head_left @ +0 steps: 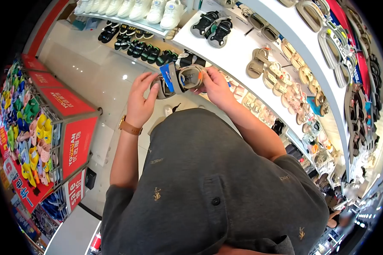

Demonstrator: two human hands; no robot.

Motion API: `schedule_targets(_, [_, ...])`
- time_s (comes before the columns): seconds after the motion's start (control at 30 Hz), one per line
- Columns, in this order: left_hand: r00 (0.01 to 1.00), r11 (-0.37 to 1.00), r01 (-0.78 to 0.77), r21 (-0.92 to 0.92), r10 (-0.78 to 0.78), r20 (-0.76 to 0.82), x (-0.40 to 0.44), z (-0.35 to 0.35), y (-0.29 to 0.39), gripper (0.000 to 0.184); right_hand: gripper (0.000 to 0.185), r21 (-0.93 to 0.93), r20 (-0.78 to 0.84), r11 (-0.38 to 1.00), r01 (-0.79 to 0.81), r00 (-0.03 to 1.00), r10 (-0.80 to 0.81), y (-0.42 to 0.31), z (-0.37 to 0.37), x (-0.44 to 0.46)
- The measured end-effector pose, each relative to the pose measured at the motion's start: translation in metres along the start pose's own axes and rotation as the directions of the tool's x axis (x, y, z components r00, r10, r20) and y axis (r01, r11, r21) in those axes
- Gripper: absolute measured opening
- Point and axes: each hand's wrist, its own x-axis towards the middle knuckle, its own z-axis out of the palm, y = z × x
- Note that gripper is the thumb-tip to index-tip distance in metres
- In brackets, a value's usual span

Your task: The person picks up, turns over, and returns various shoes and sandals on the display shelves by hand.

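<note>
A grey-brown sandal (191, 78) with a blue tag (168, 78) on its strap is held up in front of my body. My right hand (217, 88) grips its heel end, thumb on top near a small orange mark. At the toe end, my left hand (141, 97) has its thumb and fingers against the sandal; the fingertips behind it are partly hidden. A watch with a brown band (131, 126) is on my left wrist.
Tiered white shelves (242, 63) of sandals curve along the right. White shoes (157, 12) line an upper shelf, with black sandals (136, 49) below. At left stands a rack of colourful clogs (40, 127) with red signs (75, 142). Glossy floor tiles (85, 68) lie between.
</note>
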Motion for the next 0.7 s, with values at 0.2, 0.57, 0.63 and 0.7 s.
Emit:
schedule_targets(0.2, [0.986,0.892,0.148,-0.428,-0.1,0.132,-0.023,-0.007,-0.007,0.075,0.032,0.105,-0.006,0.973,-0.208,0.978,0.21,-0.001,0.008,-0.013])
schedule_targets(0.57, [0.989,0.766,0.149,-0.625,-0.121,0.087,-0.053,0.015,-0.036,0.075,0.042,0.214,0.076,0.961,-0.173,0.984,0.161,0.012,0.022,-0.022])
schedule_targets(0.63, [0.996,0.846,0.078,-0.527,-0.086,0.01,-0.049,0.014,-0.024,0.074,0.044,0.304,0.042,0.945,-0.123,0.992,0.115,0.013,0.028,-0.024])
schedule_targets(0.7, [0.998,0.927,0.037,-0.372,-0.056,-0.041,-0.043,0.01,-0.013,0.073,0.045,0.406,0.103,0.902,-0.15,0.988,0.118,0.014,0.023,-0.021])
